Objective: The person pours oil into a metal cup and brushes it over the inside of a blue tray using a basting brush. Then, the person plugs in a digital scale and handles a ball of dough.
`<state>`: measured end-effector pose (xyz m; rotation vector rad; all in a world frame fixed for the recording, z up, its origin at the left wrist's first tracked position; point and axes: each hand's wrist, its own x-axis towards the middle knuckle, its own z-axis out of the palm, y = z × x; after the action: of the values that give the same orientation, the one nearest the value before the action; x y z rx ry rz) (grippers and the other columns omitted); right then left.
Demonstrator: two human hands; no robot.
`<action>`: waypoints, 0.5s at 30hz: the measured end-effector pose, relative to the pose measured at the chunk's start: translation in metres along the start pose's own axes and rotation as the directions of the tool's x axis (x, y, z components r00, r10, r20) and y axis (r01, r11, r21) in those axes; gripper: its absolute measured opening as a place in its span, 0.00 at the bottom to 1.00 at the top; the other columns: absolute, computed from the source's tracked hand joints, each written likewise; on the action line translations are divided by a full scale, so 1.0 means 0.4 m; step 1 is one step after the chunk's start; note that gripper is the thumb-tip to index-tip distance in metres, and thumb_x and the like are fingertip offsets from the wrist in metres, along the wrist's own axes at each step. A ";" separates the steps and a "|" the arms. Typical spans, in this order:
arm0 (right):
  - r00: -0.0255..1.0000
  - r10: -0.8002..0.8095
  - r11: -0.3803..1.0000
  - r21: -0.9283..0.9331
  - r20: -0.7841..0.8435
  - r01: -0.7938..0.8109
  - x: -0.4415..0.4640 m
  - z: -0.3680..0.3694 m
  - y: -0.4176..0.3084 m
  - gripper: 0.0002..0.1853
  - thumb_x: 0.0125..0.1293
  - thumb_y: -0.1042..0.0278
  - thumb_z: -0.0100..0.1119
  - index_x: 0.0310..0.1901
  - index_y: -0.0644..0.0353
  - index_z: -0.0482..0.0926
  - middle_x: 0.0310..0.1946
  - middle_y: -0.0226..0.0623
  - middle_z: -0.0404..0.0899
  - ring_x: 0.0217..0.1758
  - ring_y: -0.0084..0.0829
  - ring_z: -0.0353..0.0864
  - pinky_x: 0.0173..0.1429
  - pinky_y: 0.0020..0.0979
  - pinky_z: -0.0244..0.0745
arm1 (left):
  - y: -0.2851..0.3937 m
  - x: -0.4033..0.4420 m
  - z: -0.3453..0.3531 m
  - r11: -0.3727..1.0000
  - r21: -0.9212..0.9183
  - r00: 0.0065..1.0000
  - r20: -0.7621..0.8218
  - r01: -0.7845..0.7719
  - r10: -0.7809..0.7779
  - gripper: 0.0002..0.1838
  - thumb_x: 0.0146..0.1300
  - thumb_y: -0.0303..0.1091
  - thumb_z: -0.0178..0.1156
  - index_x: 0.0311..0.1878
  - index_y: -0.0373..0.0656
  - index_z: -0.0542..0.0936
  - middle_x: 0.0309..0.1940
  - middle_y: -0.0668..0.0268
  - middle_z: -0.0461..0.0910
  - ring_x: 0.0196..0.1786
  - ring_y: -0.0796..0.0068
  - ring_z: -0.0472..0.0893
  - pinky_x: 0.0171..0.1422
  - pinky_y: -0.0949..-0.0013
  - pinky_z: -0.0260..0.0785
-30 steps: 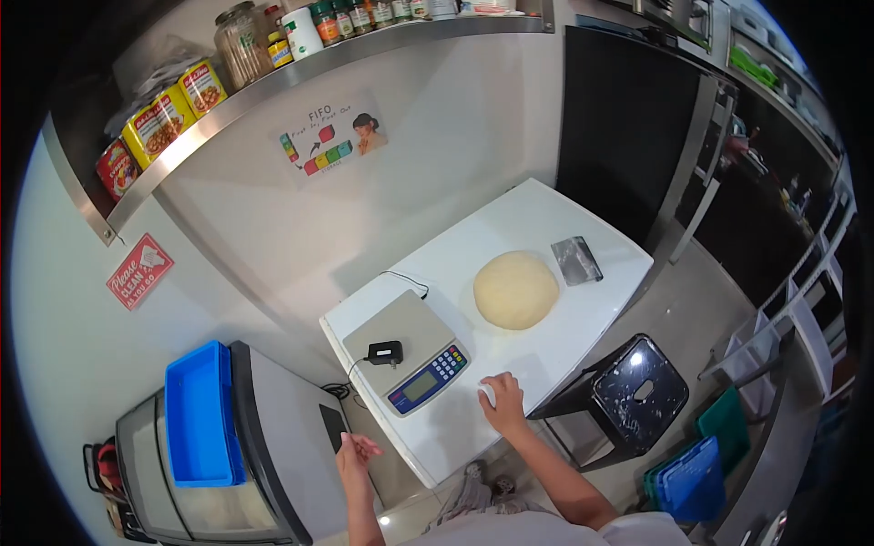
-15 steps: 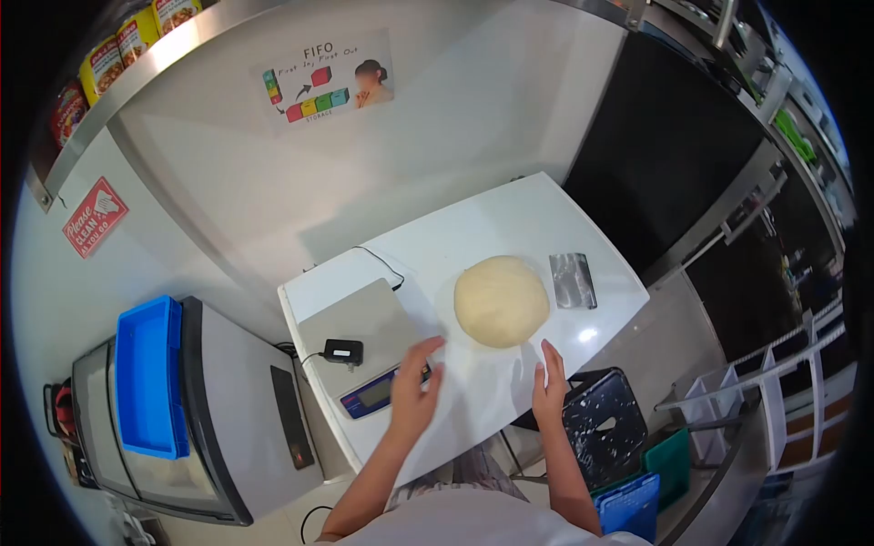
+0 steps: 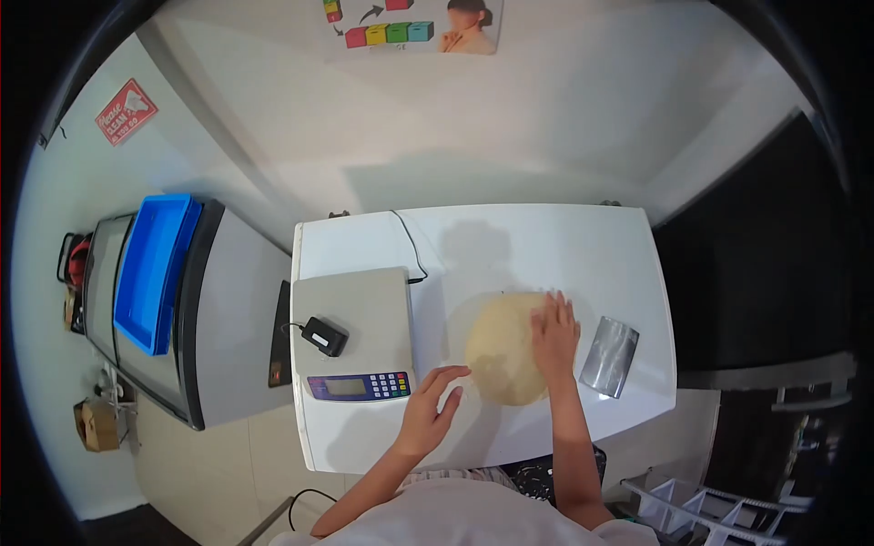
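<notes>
A large, smooth, pale ball of dough [image 3: 503,350] sits on the white tabletop [image 3: 537,250]. My right hand [image 3: 555,338] lies on the dough's right side with its fingers stretched out. At the dough's left edge is my left hand [image 3: 431,414], fingers apart and holding nothing; whether its fingertip touches the dough I cannot tell. To the right of the dough lies a shiny grey metal piece [image 3: 610,358], flat and rectangular like a dough scraper. A digital scale [image 3: 360,296] stands on the left of the table, its keypad facing me.
A black power adapter [image 3: 324,337] rests on the scale's plate, and a black cord [image 3: 411,241] runs behind it. Left of the table, a blue tray [image 3: 155,278] sits on a glass-topped chest freezer [image 3: 238,318]. A black speckled stool [image 3: 560,475] is partly under the table's front edge.
My right hand has moved from in front of the dough onto its right side. My left hand has come off the scale's front toward the dough. The view has tilted down and turned.
</notes>
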<state>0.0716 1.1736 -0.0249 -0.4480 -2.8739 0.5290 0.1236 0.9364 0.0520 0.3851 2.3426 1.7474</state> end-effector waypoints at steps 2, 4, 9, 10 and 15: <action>0.980 -0.173 0.973 -0.136 0.101 0.186 0.012 0.010 -0.055 0.25 0.67 0.51 0.49 0.63 0.53 0.68 0.68 0.38 0.60 0.73 0.42 0.53 0.70 0.55 0.48 | -0.014 0.015 0.006 0.999 0.004 0.998 -0.046 0.034 -0.034 0.15 0.61 0.22 0.51 0.52 0.39 0.76 0.50 0.55 0.77 0.55 0.56 0.76 0.59 0.66 0.66; 0.909 -0.373 0.917 -0.073 0.183 0.391 -0.016 0.014 -0.124 0.25 0.63 0.51 0.53 0.60 0.51 0.71 0.68 0.34 0.61 0.73 0.40 0.53 0.70 0.58 0.47 | -0.018 0.031 0.020 0.998 0.004 0.996 -0.064 0.067 -0.066 0.15 0.61 0.21 0.51 0.52 0.38 0.76 0.49 0.55 0.77 0.54 0.56 0.76 0.59 0.66 0.66; 0.658 -0.685 0.706 0.064 0.312 0.705 -0.134 -0.005 -0.114 0.25 0.60 0.50 0.55 0.59 0.48 0.73 0.67 0.33 0.62 0.73 0.40 0.53 0.69 0.61 0.46 | -0.022 0.077 0.045 0.999 0.051 0.991 -0.131 0.015 -0.008 0.15 0.62 0.22 0.51 0.52 0.41 0.75 0.49 0.56 0.77 0.52 0.54 0.77 0.55 0.64 0.68; 0.659 -0.680 0.711 0.070 0.320 0.700 -0.128 -0.018 -0.103 0.25 0.60 0.50 0.55 0.59 0.48 0.73 0.67 0.33 0.62 0.73 0.40 0.53 0.69 0.61 0.46 | -0.023 0.083 0.047 0.997 0.078 0.989 -0.147 0.012 0.000 0.15 0.62 0.22 0.52 0.52 0.41 0.75 0.49 0.56 0.77 0.51 0.55 0.77 0.55 0.64 0.69; 0.902 -0.381 0.924 0.054 0.203 0.378 0.026 -0.062 0.005 0.24 0.63 0.57 0.53 0.61 0.49 0.71 0.67 0.38 0.61 0.71 0.42 0.58 0.69 0.53 0.52 | -0.048 0.095 0.067 0.988 0.156 0.990 -0.137 0.007 0.014 0.16 0.61 0.22 0.51 0.53 0.41 0.74 0.52 0.56 0.75 0.56 0.55 0.75 0.59 0.63 0.67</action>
<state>0.0681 1.1866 -0.0014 0.1870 -3.0390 0.5510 0.0940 0.9678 0.0259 0.3004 2.5873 1.6458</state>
